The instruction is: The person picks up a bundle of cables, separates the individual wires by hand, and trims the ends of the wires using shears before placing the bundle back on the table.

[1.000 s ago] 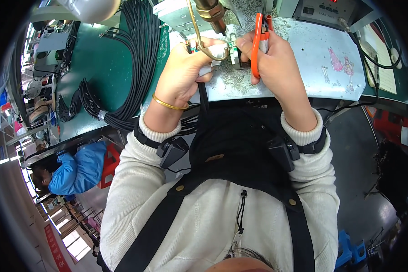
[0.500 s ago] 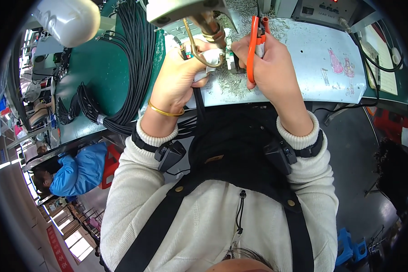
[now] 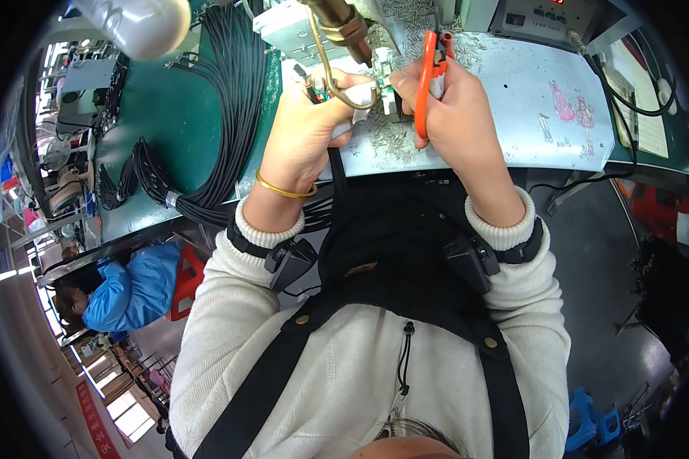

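Note:
My left hand (image 3: 298,122), a gold bangle at its wrist, is closed with the fingertips pinched beside a small fixture. White material covers its fingertips, and small green and black pieces show by its fingers; what it grips is hidden. In my right hand (image 3: 467,111) is a pair of orange-handled pliers (image 3: 423,99), tucked against the palm. That hand's thumb and forefinger meet at a small green and white part (image 3: 387,80) on the fixture. Over the left fingers hangs a bent brass rod (image 3: 324,57), with a metal machine tip (image 3: 348,34) above.
Small metal pins (image 3: 413,34) litter the metal work plate (image 3: 513,107). To the left, a thick coil of black cables (image 3: 233,115) lies on the green bench (image 3: 157,115). A grey control box (image 3: 547,19) stands at the back right. A person in blue (image 3: 142,287) sits further left.
The machine tip and the round white object at the upper left appear higher in the picture, and the view has shifted slightly. Both hands keep nearly the same place and hold.

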A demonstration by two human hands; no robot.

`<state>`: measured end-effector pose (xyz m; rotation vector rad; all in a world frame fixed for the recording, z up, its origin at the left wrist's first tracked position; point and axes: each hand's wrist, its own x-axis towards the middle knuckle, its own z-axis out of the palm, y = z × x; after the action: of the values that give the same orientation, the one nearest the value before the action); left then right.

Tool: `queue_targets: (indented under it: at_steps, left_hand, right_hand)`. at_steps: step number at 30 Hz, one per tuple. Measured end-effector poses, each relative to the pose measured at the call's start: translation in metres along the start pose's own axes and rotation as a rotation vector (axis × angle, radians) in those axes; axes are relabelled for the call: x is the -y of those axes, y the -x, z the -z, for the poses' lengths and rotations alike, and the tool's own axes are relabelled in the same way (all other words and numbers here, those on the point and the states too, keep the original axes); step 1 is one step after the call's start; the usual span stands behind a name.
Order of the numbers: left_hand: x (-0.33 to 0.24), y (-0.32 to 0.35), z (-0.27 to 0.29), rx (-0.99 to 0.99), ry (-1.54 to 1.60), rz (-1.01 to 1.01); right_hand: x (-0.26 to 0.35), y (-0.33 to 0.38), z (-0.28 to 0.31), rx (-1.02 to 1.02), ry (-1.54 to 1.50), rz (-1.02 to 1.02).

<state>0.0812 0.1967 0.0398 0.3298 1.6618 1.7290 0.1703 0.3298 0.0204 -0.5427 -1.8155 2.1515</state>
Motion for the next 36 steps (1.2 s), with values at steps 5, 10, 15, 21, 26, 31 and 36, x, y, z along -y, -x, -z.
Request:
queue_targets:
  at_steps: [5, 10, 15, 21, 26, 31, 36]
  left_hand:
    - [-0.005, 0.021, -0.003, 0.074, 0.076, 0.072]
    - [-0.002, 0.046, -0.006, 0.025, -0.037, -0.064]
    - [0.018, 0.057, -0.007, 0.206, 0.025, 0.017]
    - [0.018, 0.064, -0.016, 0.290, 0.037, 0.072]
    - [0.027, 0.065, -0.016, 0.275, 0.046, 0.081]
    - [0.031, 0.064, -0.015, 0.373, -0.109, -0.066]
    - [0.033, 0.065, -0.015, 0.312, -0.013, -0.005]
  right_hand:
    - [0.003, 0.019, 0.003, 0.020, -0.090, -0.004]
    - [-0.004, 0.036, 0.013, -0.196, 0.128, 0.220]
    - [-0.001, 0.055, 0.000, -0.324, 0.444, 0.466]
    - [-0.004, 0.059, -0.001, 0.177, 0.365, 0.373]
    - [-0.006, 0.055, 0.007, 0.368, 0.461, 0.340]
    - [-0.008, 0.059, 0.001, 0.222, 0.302, 0.294]
    - [-0.012, 0.060, 0.003, 0.245, 0.442, 0.395]
